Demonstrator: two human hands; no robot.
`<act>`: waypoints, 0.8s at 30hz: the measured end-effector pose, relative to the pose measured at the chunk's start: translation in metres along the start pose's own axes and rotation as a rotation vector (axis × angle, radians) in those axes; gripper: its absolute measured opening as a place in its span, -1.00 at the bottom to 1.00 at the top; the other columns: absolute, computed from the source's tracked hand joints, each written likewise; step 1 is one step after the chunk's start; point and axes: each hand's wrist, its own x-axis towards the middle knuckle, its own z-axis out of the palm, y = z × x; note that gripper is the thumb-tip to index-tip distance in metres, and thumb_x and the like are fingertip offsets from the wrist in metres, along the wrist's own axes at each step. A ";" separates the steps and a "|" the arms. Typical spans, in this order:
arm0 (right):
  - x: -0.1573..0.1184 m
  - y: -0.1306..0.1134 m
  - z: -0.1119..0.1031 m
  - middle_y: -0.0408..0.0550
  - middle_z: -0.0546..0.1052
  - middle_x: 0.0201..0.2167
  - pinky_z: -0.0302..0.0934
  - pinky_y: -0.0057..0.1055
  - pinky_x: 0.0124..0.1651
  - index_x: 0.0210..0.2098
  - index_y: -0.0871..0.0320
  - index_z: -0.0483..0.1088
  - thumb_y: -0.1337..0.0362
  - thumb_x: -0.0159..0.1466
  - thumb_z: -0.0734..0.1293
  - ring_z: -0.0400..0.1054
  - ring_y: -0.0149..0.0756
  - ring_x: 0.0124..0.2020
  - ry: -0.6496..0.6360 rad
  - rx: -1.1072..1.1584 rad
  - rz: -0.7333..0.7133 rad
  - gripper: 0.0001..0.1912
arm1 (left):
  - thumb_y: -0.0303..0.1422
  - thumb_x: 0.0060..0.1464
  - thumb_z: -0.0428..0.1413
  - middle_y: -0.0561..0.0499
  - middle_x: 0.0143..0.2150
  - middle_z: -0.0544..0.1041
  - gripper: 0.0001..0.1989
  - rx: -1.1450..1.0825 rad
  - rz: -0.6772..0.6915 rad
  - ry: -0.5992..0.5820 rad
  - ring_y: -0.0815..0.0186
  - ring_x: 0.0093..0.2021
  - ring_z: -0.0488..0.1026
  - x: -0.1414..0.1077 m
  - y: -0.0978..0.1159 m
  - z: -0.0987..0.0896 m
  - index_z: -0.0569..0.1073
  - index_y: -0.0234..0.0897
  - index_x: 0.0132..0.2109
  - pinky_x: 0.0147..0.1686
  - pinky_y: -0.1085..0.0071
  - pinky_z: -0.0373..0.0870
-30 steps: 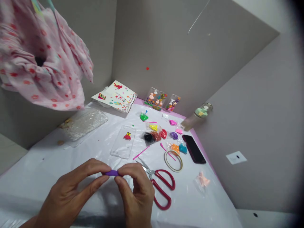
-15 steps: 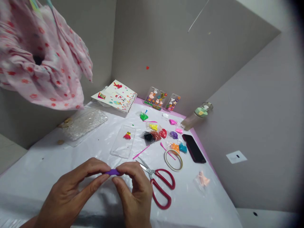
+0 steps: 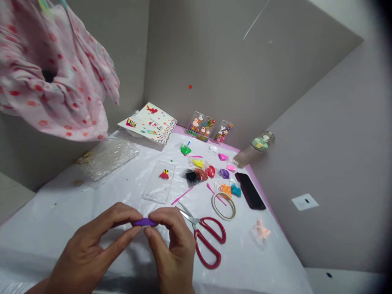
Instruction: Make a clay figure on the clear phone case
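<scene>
A small purple piece of clay (image 3: 145,222) is pinched between both hands above the front of the table. My left hand (image 3: 94,245) grips its left end with thumb and forefinger. On its right end are the fingertips of my right hand (image 3: 173,249), the thumb just below. Beyond them a clear phone case (image 3: 156,190) lies flat, bearing a small red figure (image 3: 164,174) with a yellow and black top. Red-handled scissors (image 3: 208,243) lie partly open beside my right hand. A pink stick tool (image 3: 182,196) rests right of the case.
Several bagged clay lumps, such as the purple one (image 3: 224,174), lie mid-table. A tape roll (image 3: 214,207), a black phone (image 3: 251,192) and a bottle (image 3: 249,153) are at right. Decorated cases (image 3: 223,131) lean at the back. Pink cloth (image 3: 82,94) hangs at upper left.
The purple clay shows slightly longer and flatter between the fingertips. Both hands have shifted very little; the objects on the table are unchanged.
</scene>
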 end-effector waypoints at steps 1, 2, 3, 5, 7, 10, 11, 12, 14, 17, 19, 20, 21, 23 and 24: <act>0.000 0.000 0.000 -0.17 0.63 -0.26 0.43 -0.48 -0.11 -0.17 0.01 0.61 0.52 0.28 0.45 0.54 -0.33 -0.20 -0.003 0.007 -0.006 -0.74 | -0.13 0.28 0.27 0.20 -0.18 0.65 -0.86 0.009 -0.004 0.003 0.39 -0.19 0.66 0.001 0.001 0.000 0.56 0.04 -0.06 -0.13 0.72 0.55; 0.001 -0.001 0.001 -0.17 0.63 -0.28 0.42 -0.50 -0.13 -0.19 0.01 0.62 0.53 0.28 0.44 0.54 -0.34 -0.22 -0.001 0.012 -0.011 -0.74 | -0.12 0.28 0.27 0.20 -0.18 0.65 -0.85 0.014 -0.007 0.001 0.40 -0.20 0.66 0.002 0.002 0.000 0.56 0.04 -0.05 -0.13 0.73 0.55; 0.001 -0.001 0.001 -0.17 0.64 -0.29 0.42 -0.50 -0.14 -0.20 0.02 0.62 0.53 0.28 0.44 0.54 -0.35 -0.23 0.001 0.016 -0.015 -0.74 | -0.11 0.29 0.26 0.20 -0.19 0.66 -0.85 0.016 -0.007 -0.006 0.40 -0.21 0.66 0.002 0.004 -0.001 0.56 0.04 -0.06 -0.14 0.73 0.54; 0.001 -0.002 0.002 -0.16 0.64 -0.30 0.42 -0.50 -0.16 -0.21 0.03 0.62 0.52 0.28 0.45 0.54 -0.34 -0.25 0.007 0.019 -0.018 -0.75 | -0.11 0.30 0.24 0.19 -0.22 0.66 -0.87 0.012 0.004 -0.018 0.39 -0.22 0.66 0.004 0.005 -0.001 0.57 0.02 -0.09 -0.16 0.72 0.54; 0.001 -0.003 0.002 -0.16 0.63 -0.31 0.42 -0.49 -0.17 -0.21 0.03 0.62 0.51 0.27 0.46 0.54 -0.34 -0.26 0.017 0.018 -0.010 -0.76 | -0.10 0.31 0.23 0.17 -0.24 0.65 -0.86 0.012 0.017 -0.010 0.37 -0.24 0.65 0.004 0.006 -0.001 0.57 0.00 -0.13 -0.18 0.69 0.56; 0.000 -0.003 0.002 -0.17 0.63 -0.30 0.42 -0.51 -0.16 -0.20 0.02 0.62 0.51 0.26 0.47 0.54 -0.35 -0.25 0.027 0.022 -0.010 -0.75 | -0.02 0.28 0.24 0.15 -0.23 0.66 -0.78 0.061 -0.001 0.034 0.33 -0.24 0.66 0.002 0.004 0.000 0.57 0.00 -0.11 -0.19 0.64 0.58; 0.000 -0.002 0.003 -0.17 0.63 -0.30 0.42 -0.51 -0.15 -0.20 0.02 0.62 0.52 0.26 0.46 0.54 -0.35 -0.24 0.028 0.025 -0.013 -0.75 | 0.02 0.26 0.24 0.14 -0.22 0.67 -0.74 0.087 -0.010 0.052 0.32 -0.23 0.67 0.000 0.003 0.000 0.57 0.00 -0.08 -0.18 0.62 0.59; -0.001 -0.002 0.003 -0.17 0.64 -0.29 0.43 -0.50 -0.14 -0.21 0.02 0.62 0.52 0.27 0.46 0.54 -0.35 -0.24 0.027 0.028 -0.016 -0.75 | 0.05 0.25 0.24 0.14 -0.21 0.68 -0.71 0.112 -0.015 0.067 0.31 -0.23 0.67 -0.001 0.002 0.001 0.58 0.01 -0.05 -0.17 0.61 0.59; -0.001 -0.002 0.003 -0.17 0.64 -0.29 0.43 -0.49 -0.14 -0.21 0.02 0.62 0.52 0.27 0.46 0.55 -0.34 -0.24 0.027 0.027 -0.013 -0.76 | 0.05 0.26 0.23 0.15 -0.20 0.70 -0.70 0.123 -0.010 0.070 0.30 -0.22 0.68 -0.002 0.001 0.001 0.58 0.03 -0.03 -0.16 0.58 0.60; -0.002 -0.002 0.003 -0.17 0.63 -0.30 0.43 -0.49 -0.15 -0.21 0.02 0.62 0.51 0.27 0.46 0.54 -0.34 -0.24 0.028 0.024 -0.008 -0.76 | -0.06 0.33 0.20 0.16 -0.20 0.69 -0.82 0.079 0.039 0.017 0.32 -0.23 0.67 -0.001 0.001 0.000 0.58 0.04 -0.06 -0.16 0.57 0.60; -0.002 -0.002 0.003 -0.17 0.63 -0.30 0.43 -0.49 -0.15 -0.21 0.02 0.62 0.51 0.27 0.45 0.54 -0.34 -0.24 0.030 0.026 -0.010 -0.76 | -0.10 0.34 0.20 0.17 -0.20 0.70 -0.85 0.098 0.084 0.004 0.34 -0.24 0.68 -0.001 0.000 -0.001 0.57 0.04 -0.05 -0.16 0.60 0.60; -0.001 -0.002 0.003 -0.17 0.63 -0.30 0.42 -0.50 -0.15 -0.21 0.02 0.61 0.51 0.27 0.45 0.54 -0.34 -0.24 0.032 0.027 -0.012 -0.76 | -0.09 0.33 0.21 0.17 -0.20 0.70 -0.83 0.129 0.096 0.016 0.34 -0.24 0.69 0.000 -0.001 -0.002 0.56 0.03 -0.03 -0.15 0.61 0.60; -0.001 -0.002 0.003 -0.18 0.63 -0.30 0.42 -0.50 -0.15 -0.21 0.02 0.61 0.51 0.27 0.45 0.54 -0.35 -0.25 0.035 0.026 -0.016 -0.76 | -0.07 0.32 0.22 0.17 -0.19 0.70 -0.80 0.161 0.098 0.031 0.35 -0.23 0.70 -0.001 -0.002 -0.003 0.55 0.03 -0.01 -0.13 0.63 0.60; -0.001 -0.002 0.003 -0.18 0.63 -0.31 0.41 -0.51 -0.16 -0.22 0.02 0.61 0.50 0.28 0.45 0.54 -0.36 -0.25 0.041 0.021 -0.024 -0.77 | -0.04 0.31 0.23 0.18 -0.17 0.71 -0.77 0.186 0.095 0.051 0.36 -0.20 0.71 -0.001 -0.003 -0.004 0.55 0.03 0.01 -0.09 0.66 0.58; -0.002 -0.001 0.003 -0.18 0.63 -0.32 0.41 -0.51 -0.17 -0.23 0.02 0.61 0.50 0.28 0.45 0.53 -0.35 -0.26 0.043 0.017 -0.025 -0.78 | -0.06 0.32 0.22 0.19 -0.16 0.71 -0.80 0.177 0.097 0.052 0.38 -0.18 0.70 -0.002 -0.004 -0.004 0.55 0.04 0.00 -0.07 0.67 0.57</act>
